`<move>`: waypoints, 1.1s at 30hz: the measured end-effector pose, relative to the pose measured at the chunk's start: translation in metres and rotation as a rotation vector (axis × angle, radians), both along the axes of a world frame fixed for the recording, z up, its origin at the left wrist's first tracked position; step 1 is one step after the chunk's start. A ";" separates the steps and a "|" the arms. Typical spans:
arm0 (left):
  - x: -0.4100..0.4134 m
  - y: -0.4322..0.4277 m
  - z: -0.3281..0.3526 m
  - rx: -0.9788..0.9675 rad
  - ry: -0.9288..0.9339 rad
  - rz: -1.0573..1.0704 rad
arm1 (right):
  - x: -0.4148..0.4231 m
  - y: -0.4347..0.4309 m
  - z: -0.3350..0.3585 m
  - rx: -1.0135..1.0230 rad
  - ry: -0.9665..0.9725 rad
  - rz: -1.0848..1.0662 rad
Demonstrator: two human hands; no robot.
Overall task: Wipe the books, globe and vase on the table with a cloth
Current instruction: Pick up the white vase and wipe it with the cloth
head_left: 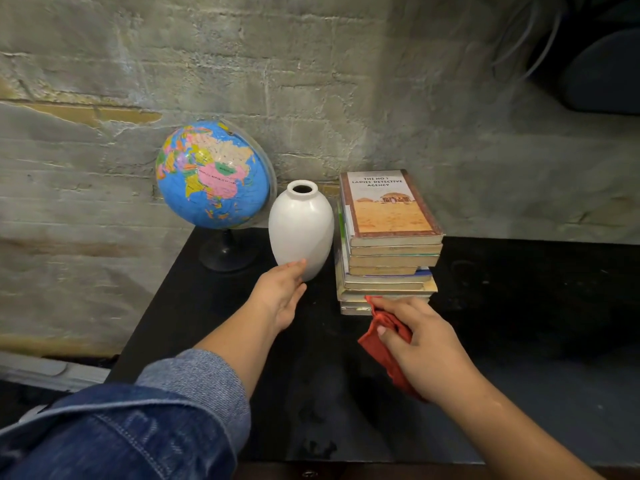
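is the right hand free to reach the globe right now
Probably not straight across. The right hand, gripping the cloth, sits by the foot of the books, and the vase, with the left hand touching it, stands between it and the globe. It would likely have to pass over them.

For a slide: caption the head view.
Left hand at white vase; right hand holds red cloth by stacked books.

— Can you read anything from over here?
— Just the top paperback with the sandy orange cover [389,202] on the stack of worn books [388,271]. It says "THE NO 1 LADIES DETECTIVE AGENCY" in dark capitals, above a small drawing of a hut.
— And the blue plastic globe [213,174]?
— There's print across its pink country, but it's too small for me to make out.
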State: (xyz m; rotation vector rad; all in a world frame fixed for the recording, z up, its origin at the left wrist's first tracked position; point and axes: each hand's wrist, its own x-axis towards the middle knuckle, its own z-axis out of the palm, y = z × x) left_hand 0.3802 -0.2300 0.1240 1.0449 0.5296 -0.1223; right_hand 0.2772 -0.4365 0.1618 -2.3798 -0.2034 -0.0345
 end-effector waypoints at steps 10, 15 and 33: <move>-0.032 0.004 0.005 0.253 -0.018 -0.180 | -0.002 0.006 0.005 0.110 0.002 0.039; -0.100 0.005 0.019 0.243 -0.070 -0.330 | -0.001 0.023 0.006 0.125 -0.032 0.095; -0.288 0.122 0.004 0.347 -0.029 0.356 | -0.043 0.168 0.005 0.190 0.171 0.586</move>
